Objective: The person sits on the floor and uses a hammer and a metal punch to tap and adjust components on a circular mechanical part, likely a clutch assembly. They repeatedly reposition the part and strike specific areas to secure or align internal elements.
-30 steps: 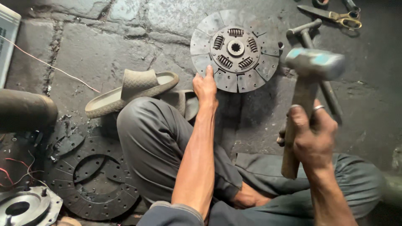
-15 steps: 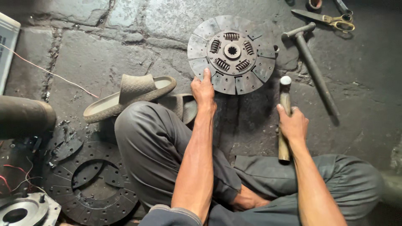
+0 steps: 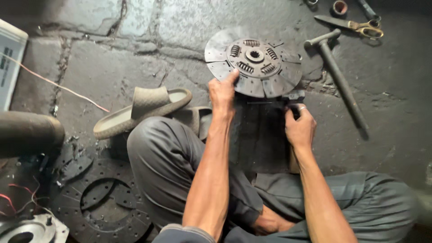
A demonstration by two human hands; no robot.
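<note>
Hammer's come down: a sec ago the right hand (image 3: 299,129) had it raised, now its head (image 3: 292,96) sits at the near edge of the clutch disc (image 3: 254,60), grip closed round the handle. Left hand (image 3: 222,92) still pins the disc's near-left rim to the stone floor (image 3: 112,67), fingers spread flat, so the blow looks landed w/ the disc unmoved.
</note>
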